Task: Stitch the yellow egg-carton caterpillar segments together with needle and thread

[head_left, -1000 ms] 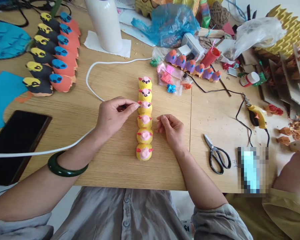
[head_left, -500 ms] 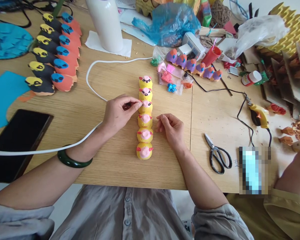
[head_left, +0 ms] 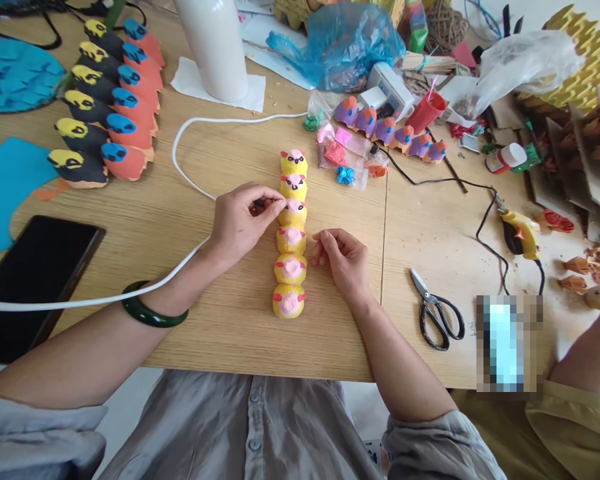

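Observation:
A row of yellow egg-carton cups (head_left: 291,269) with pink clay faces and red ears lies lengthwise on the table before me. Black eye marks show on the far cups; the near ones have plain pink faces. My left hand (head_left: 245,217) is closed in a pinch, its fingertips touching the left side of the third cup from the far end. Whatever it pinches is too small to make out. Just right of the row, my right hand (head_left: 344,261) rests on the table with curled fingers, apart from the cups. Its fingertips hide anything between them.
Scissors (head_left: 434,310) and a yellow-handled tool (head_left: 519,230) with a black cord lie to the right. Bagged coloured clay (head_left: 337,152) and a purple carton row (head_left: 386,127) are beyond. A white cable (head_left: 175,150) passes over my left forearm. A person's arm (head_left: 593,353) is at the right edge.
My left hand stays pinched at the third cup, with only a very slight shift. My right hand holds the same pose. The whole view has shifted slightly.

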A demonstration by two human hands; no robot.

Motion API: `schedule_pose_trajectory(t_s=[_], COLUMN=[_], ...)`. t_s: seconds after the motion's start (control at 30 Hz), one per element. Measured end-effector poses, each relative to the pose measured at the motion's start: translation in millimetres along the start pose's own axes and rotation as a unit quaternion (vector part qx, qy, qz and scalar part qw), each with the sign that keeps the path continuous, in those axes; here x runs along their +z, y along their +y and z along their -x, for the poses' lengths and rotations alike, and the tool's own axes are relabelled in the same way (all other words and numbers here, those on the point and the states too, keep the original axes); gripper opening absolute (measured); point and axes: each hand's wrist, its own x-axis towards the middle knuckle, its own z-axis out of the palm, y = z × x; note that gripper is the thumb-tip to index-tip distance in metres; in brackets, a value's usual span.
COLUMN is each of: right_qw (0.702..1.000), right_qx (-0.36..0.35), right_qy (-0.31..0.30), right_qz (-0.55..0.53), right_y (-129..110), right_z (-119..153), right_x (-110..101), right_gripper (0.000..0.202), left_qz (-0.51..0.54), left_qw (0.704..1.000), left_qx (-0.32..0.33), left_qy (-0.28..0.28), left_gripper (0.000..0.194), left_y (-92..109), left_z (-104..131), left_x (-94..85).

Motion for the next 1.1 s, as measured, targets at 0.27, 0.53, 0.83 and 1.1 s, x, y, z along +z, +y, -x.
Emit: schedule_pose_trajectory(t_s=[0.27, 0.53, 0.83, 1.1], right_qw=[1.0, 1.0, 1.0, 0.998], right_qx=[0.001, -0.002, -0.016, -0.019], right_qy=[-0.005, 0.0, 0.013, 0.017], right_qz=[-0.001, 0.013, 0.024, 0.055], right_y=[0, -3, 2, 2], right_z=[0, 2, 2, 4], right_x=[-1, -2, -4, -3], right_gripper=[0.04, 0.038, 0.036, 0.033], left_qz=[0.04, 0.144, 0.063, 0.289], left_qw=[0.998, 0.978, 0.996, 0.932], left_qx=[-0.046, -0.15, -0.058, -0.212], left_qy=[-0.013, -0.005, 0.011, -0.058], left_gripper=[0.018, 0.022, 0.015, 0.023], left_y=[6, 3, 14, 0], left_z=[-2, 2, 6, 2], left_x=[1.3, -2.5, -6.5, 4.4])
